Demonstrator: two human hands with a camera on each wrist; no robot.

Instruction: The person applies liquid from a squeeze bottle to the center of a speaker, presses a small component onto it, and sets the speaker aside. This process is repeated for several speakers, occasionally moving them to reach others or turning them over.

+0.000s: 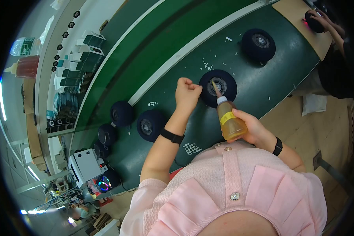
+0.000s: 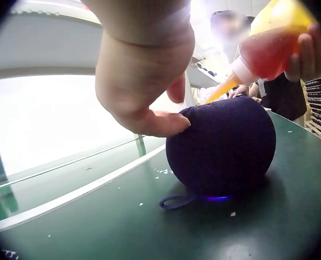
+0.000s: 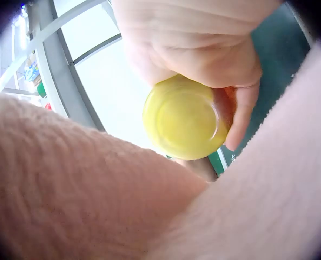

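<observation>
Amber squeeze bottle [image 1: 231, 122] tilts, nozzle over dark round speaker [image 1: 218, 87].

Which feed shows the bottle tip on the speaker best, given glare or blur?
Head view: sharp, evenly lit, fisheye-bent; squeeze bottle tip on the speaker shows clearly. Left wrist view: background blown out white, left hand soft. Right wrist view: right hand round the bottle's base, blurred foreground filling the frame.

The nozzle tip of the bottle [image 2: 274, 49] vanishes behind the speaker [image 2: 225, 146] in my left wrist view; beyond the speaker stands a blurred figure [image 2: 230, 24]. My right wrist view gives only the bottle's base, a blurred pink shape [image 3: 68, 184] covering the speaker. Whether the fingers of the left hand [image 1: 187, 94] pinch anything at the speaker's edge, I can't tell.
</observation>
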